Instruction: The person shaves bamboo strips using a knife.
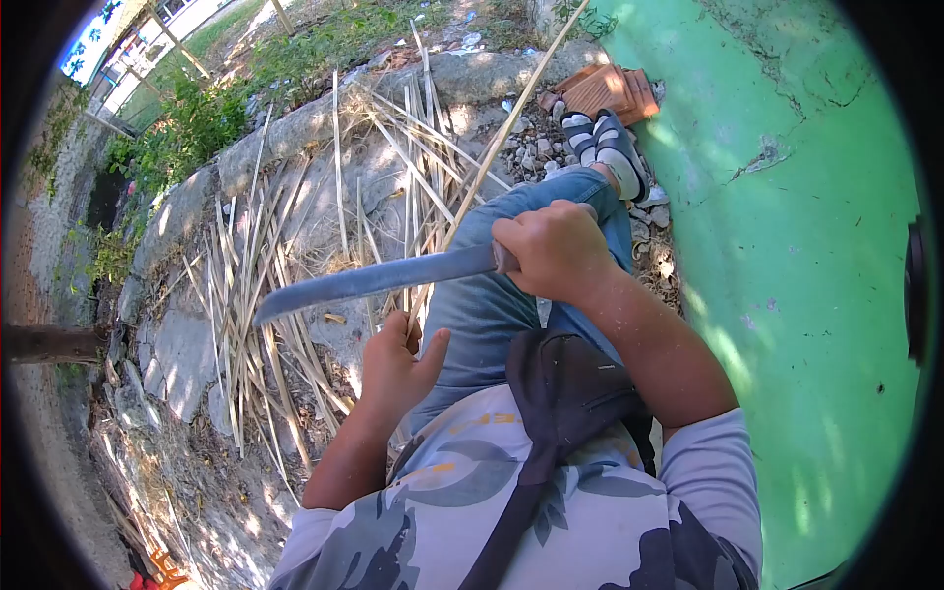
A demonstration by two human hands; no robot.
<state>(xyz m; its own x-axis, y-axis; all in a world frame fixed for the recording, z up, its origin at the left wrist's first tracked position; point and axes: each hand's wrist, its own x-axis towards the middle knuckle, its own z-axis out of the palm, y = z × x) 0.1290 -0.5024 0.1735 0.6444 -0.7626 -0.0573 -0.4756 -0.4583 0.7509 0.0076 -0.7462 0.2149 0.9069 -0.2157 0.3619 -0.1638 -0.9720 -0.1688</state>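
My right hand [556, 248] is closed round the handle of a machete [379, 280], whose long grey blade points to the left across my thigh. In my left hand [395, 372], low beside my leg, is the near end of a long, thin bamboo strip [513, 120]. The fingers curl round it while the thumb stands apart. From there the strip slants up and to the right, past my knee to the top of the view. The blade crosses over the strip just above my left hand; whether they touch I cannot tell.
Many split strips [261, 295] lie in loose piles on the ground to the left. A green wall [787, 324] runs along my right side. Terracotta bricks [602, 93] and stones are near my sandalled feet [615, 152]. A black bag [570, 379] hangs across my front.
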